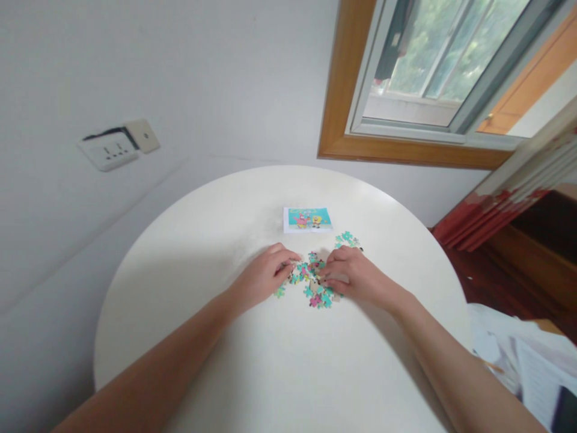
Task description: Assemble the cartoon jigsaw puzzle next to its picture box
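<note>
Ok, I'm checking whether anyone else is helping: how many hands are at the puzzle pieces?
2: the left hand at the left side of the main heap of puzzle pieces, the right hand at its right. No other hand shows.

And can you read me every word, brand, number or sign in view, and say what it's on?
No text can be read.
Picture card: marks along its top, too small and blurred to tell if they are letters.
Puzzle pieces: no lettering I can make out.
Papers, lower right: any print too blurred.
</note>
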A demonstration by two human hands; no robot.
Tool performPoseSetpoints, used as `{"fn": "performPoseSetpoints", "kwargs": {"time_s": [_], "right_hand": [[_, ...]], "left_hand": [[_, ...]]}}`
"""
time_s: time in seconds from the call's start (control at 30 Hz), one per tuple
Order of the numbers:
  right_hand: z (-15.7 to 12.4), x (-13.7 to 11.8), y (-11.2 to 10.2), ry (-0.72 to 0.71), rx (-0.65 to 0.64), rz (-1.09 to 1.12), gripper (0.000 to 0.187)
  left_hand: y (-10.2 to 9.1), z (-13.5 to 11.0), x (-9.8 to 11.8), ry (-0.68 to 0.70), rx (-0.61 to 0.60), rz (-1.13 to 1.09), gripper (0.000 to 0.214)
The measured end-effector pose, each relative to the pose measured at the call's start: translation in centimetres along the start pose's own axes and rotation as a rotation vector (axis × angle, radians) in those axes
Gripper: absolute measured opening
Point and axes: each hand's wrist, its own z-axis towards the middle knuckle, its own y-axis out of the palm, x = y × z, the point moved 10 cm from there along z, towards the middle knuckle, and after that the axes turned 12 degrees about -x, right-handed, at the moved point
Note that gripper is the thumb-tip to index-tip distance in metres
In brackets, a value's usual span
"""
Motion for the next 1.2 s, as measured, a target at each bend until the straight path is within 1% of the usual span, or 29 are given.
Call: {"fn": "performPoseSetpoints", "kwargs": {"time_s": [0.13,0.3,0.43,0.57,0.67,0.73,0.77,0.83,0.9,0.97,1.0,1.07,1.2], "right_hand": [[0.1,-1.0,0.6,-0.047,-0.032,0.013,0.018],[0.4,-0.9,1.2,-0.015,-0.02,-0.023,0.016],[0.4,-0.7,1.3,-0.002,-0.009,-0.041,0.016],[0.6,-1.0,1.0,0.0,0.041,-0.043,0.017],[0.7,-0.7,0.5,-0.003,0.119,0.062,0.017],[0.6,0.8,0.0,0.023,0.19,0.201,0.016],[0.4,2.1,-0.3,0.058,0.234,0.266,0.017],[-0.6,5.7,-0.9,0.188,0.333,0.33,0.02],[-1.7,9.1,-1.6,0.327,0.399,0.268,0.021],[-2.6,11.7,-1.8,0.459,0.401,0.17,0.023],[-2.9,12.6,-1.8,0.504,0.395,0.124,0.022],[-3.2,13.3,-1.8,0.573,0.378,0.036,0.022],[-3.4,12.9,-2.0,0.662,0.376,-0.105,0.021]], "left_hand": [[0.1,0.0,0.0,0.004,-0.004,0.003,0.026],[0.0,0.0,0.1,0.013,-0.003,0.005,0.026],[0.0,0.0,0.3,0.022,-0.001,0.016,0.026],[0.0,0.0,0.4,0.037,0.002,0.025,0.025],[-0.1,0.0,0.3,0.029,0.005,0.015,0.026],[-0.1,0.0,0.2,0.023,0.004,0.005,0.025],[0.0,0.0,0.2,0.02,0.003,0.002,0.025],[0.0,0.0,0.1,0.018,0.001,0.006,0.025],[0.1,-0.1,0.1,0.016,0.001,0.011,0.025],[0.1,-0.1,0.0,0.013,-0.002,0.009,0.025],[0.1,-0.1,0.1,0.012,-0.004,0.007,0.025],[0.1,-0.1,0.1,0.006,-0.006,0.002,0.026],[-0.1,-0.1,0.3,0.004,0.003,-0.002,0.026]]}}
